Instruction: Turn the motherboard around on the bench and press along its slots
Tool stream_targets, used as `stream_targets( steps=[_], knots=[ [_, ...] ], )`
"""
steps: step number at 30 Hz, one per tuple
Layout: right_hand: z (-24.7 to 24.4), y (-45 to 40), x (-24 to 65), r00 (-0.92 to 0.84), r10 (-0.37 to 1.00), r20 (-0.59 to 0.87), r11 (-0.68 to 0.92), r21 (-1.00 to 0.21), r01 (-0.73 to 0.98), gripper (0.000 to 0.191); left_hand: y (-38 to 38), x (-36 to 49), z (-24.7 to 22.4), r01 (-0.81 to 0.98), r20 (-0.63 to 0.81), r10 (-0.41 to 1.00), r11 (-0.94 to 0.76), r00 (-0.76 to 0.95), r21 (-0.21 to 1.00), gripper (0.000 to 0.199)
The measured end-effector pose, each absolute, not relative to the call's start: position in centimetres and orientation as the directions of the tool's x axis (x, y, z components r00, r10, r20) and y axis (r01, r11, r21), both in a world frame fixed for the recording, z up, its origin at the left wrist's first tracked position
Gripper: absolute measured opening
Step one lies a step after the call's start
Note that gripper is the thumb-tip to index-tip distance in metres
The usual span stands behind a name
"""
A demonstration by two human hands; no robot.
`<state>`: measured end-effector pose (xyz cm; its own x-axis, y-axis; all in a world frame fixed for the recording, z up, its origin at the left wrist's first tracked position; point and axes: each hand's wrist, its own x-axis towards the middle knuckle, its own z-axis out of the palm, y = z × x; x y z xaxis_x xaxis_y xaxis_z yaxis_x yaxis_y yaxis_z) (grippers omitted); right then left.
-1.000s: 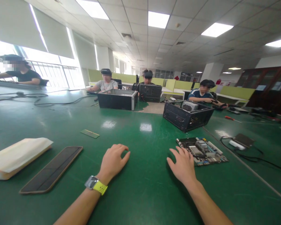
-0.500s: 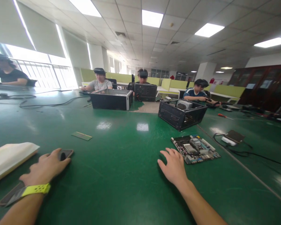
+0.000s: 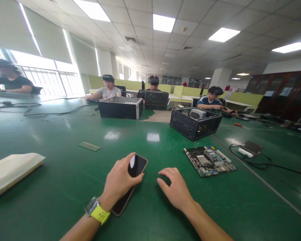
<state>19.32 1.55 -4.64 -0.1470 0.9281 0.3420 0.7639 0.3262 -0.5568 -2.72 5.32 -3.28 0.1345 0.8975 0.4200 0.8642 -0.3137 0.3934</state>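
My left hand point(image 3: 120, 179) is closed around a dark smartphone point(image 3: 138, 164), thumb along one long edge and fingers over the other. A bright oval patch shows on its black screen, and part of it is hidden under the palm. A watch with a yellow-green strap is on that wrist. Close by on the right, my right hand point(image 3: 175, 187) is held low over the green table point(image 3: 145, 221), its fingers curled and apart from the thumb, with nothing between them. To its right lies a computer motherboard point(image 3: 210, 160) with a bare square socket area.
Beyond the motherboard stands an open black computer case point(image 3: 194, 124); another case point(image 3: 120, 107) is farther left. A green memory stick point(image 3: 89, 146) and a paper-covered packet point(image 3: 15, 170) lie on the left. Cables, a screwdriver point(image 3: 241, 126) and several people are farther off.
My left hand has carried the smartphone from the left side to the middle of the table. My right hand has shifted slightly left and nearer, its fingers more curled.
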Motion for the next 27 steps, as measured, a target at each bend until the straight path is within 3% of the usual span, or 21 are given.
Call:
stream_targets(
  steps=[4, 8, 14, 19, 22, 27],
  knots=[
    [-4.6, 1.5, 19.4, -0.153, 0.934, 0.323, 0.323, -0.580, 0.748, 0.021, 5.4, -3.3, -3.7, 0.874, 0.308, 0.943, -0.250, 0.123, 0.416, 0.079],
    [-4.6, 1.4, 19.3, -0.174, 0.937, 0.303, 0.328, -0.592, 0.736, 0.020, 5.6, -3.9, -3.3, 0.937, 0.194, 0.979, -0.126, 0.065, 0.325, 0.077],
    [-4.5, 2.1, 20.5, -0.140, 0.949, 0.282, 0.281, -0.554, 0.784, 0.021, 6.6, -7.8, -2.1, 0.976, 0.158, 0.985, 0.037, -0.072, 0.216, 0.067],
    [-4.2, 4.1, 25.7, 0.191, 0.940, 0.283, -0.089, -0.337, 0.937, 0.033, 7.6, -14.6, -1.9, 0.956, 0.125, 0.961, 0.220, -0.246, 0.193, 0.065],
    [-4.4, 4.9, 28.7, 0.369, 0.898, 0.240, -0.323, -0.209, 0.923, 0.046, 7.7, -17.7, -2.0, 0.882, 0.039, 0.893, 0.436, -0.449, 0.180, 0.066],
    [-5.2, 5.3, 30.4, 0.439, 0.885, 0.153, -0.415, -0.166, 0.895, 0.045, 7.7, -19.5, -2.4, 0.799, 0.004, 0.813, 0.571, -0.582, 0.188, 0.073]
  ],
)
